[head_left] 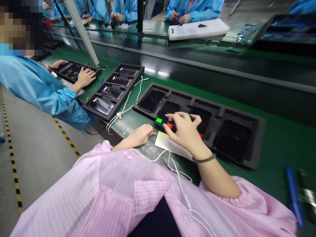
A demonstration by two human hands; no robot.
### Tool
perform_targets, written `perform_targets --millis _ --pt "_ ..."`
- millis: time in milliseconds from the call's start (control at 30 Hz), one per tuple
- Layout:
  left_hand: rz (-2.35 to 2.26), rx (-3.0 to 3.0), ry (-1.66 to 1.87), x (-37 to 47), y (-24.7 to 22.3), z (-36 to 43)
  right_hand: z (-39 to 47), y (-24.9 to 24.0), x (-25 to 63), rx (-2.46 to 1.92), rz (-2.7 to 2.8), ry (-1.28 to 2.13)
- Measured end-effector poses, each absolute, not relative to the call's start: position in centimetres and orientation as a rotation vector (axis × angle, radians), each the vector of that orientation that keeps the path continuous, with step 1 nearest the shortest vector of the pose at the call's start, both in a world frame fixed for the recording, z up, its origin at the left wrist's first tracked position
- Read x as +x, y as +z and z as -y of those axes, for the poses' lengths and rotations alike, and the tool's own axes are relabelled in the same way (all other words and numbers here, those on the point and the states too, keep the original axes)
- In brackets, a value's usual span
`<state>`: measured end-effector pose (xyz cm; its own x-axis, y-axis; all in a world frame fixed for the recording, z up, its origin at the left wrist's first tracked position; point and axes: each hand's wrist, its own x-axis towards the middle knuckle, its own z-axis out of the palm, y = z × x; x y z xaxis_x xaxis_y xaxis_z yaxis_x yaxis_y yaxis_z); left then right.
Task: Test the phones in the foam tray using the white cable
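My right hand is spread, fingers apart, over a phone lying in a black foam tray. That phone's dark screen shows a green block and a red block along its near edge. Whether a fingertip touches the glass I cannot tell. Beside the tray's near edge, my left hand is closed, with a white cable at its fingertips. Its thin tip points toward the phone. A pale yellow-white card lies partly under my right hand. More phones fill the tray's other slots, one with a red block at its corner.
At left, another tray holds several phones with lit screens; a white cable runs beside it. A co-worker in blue reaches over a further tray. Blue pen lies at right. A white foam block stands across the bench.
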<state>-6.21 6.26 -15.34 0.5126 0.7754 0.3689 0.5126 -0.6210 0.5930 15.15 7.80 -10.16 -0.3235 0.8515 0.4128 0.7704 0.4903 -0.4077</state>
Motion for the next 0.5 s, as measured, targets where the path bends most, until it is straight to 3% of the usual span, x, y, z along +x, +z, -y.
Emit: perform_targets --millis 167,500 --pt "-1.415 2.017 1.370 -9.7 -15.6 -9.8 -14.3 -8.1 11.8 -1.818 2.153 0.282" --pt "-1.677 1.748 1.363 -10.2 -16.5 -12.7 -22.3 -8.8 8.4 -2.156 2.210 0.413"
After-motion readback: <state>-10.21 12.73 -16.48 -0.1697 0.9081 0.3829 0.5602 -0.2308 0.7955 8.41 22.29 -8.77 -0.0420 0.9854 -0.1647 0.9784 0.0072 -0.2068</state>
